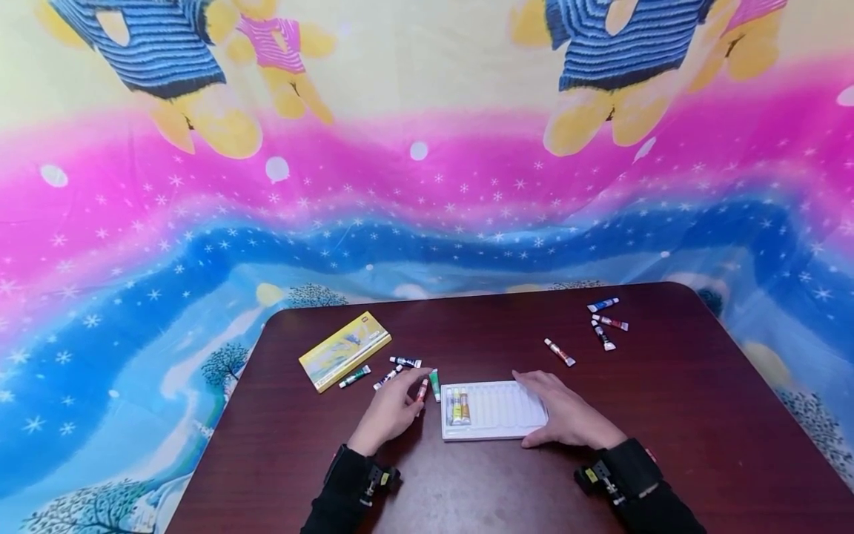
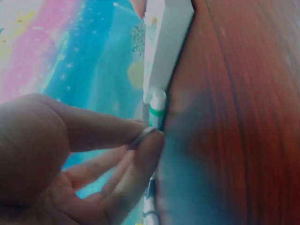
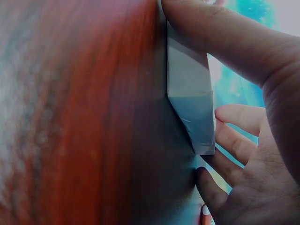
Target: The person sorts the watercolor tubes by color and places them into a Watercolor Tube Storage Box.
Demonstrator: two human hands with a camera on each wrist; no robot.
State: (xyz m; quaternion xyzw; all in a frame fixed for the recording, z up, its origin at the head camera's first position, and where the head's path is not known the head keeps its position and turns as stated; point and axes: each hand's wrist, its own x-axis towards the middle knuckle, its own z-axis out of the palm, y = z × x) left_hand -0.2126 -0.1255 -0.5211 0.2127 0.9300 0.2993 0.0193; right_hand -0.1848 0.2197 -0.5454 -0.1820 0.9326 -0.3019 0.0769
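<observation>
Pinching a red paint tube (image 1: 422,389), our left hand (image 1: 387,411) sits beside the tray (image 1: 507,404) of tubes (image 1: 457,408) our right hand (image 1: 567,417) holds.

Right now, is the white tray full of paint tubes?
No, the white tray holds a few tubes at its left end, beside bare slots.

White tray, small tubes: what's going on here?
A person's left hand pinches a reddish tube left of the white tray, while the right hand grips the tray's right end. Three tubes lie in the tray's left slots; more tubes lie on the table either side, with a yellow box at left.
</observation>
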